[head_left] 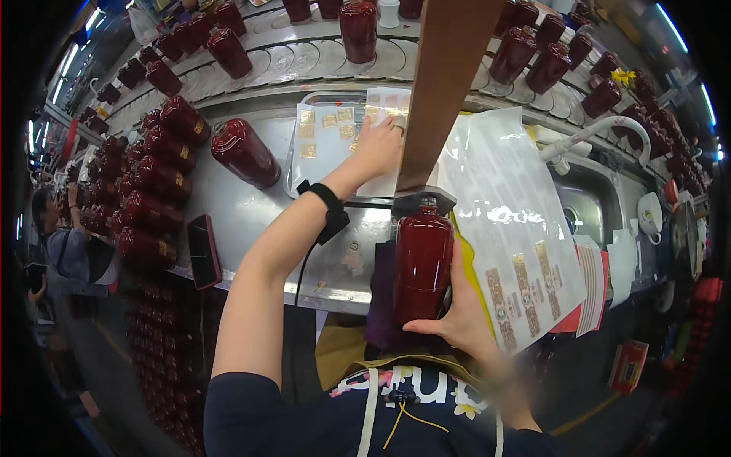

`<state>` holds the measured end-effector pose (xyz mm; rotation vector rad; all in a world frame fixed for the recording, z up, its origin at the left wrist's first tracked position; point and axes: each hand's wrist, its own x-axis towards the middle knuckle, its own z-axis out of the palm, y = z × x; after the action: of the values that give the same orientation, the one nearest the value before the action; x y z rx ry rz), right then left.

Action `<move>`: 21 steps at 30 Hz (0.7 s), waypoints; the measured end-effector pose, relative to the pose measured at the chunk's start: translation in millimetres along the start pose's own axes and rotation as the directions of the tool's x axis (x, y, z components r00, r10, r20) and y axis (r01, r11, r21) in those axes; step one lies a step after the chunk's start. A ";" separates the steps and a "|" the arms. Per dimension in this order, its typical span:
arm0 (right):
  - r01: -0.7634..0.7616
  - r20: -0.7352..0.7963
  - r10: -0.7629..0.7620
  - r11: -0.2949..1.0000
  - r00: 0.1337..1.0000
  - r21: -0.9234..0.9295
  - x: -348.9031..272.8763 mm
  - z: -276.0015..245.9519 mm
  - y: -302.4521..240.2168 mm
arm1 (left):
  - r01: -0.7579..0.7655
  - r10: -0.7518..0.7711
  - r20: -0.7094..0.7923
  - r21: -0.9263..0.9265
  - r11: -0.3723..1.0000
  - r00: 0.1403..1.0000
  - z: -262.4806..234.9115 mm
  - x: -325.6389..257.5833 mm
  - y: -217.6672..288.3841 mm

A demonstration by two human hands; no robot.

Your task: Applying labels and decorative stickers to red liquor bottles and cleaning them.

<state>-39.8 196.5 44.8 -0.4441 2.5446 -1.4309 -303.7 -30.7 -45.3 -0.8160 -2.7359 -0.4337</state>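
Our right hand [457,320] clamps the red bottle [421,263], its long axis toward 12 o'clock; our left hand [377,148], nearer, lies open on the label tray [324,137] at 11 o'clock

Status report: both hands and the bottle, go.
Left hand reaching onto label tray, touching gold stickers. Right hand gripping dark red bottle, upright against body. Nothing obstructing.
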 end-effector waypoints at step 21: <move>0.152 -0.201 -0.196 0.965 0.960 -0.215 -20.1 17.9 12.6 | 0.234 -0.308 -0.047 -0.548 0.803 0.950 -89.0 -111.2 60.6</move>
<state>-17.6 195.3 25.1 -0.5851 2.9079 -1.3552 -165.6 -67.9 13.8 -0.4669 -2.6278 -1.3139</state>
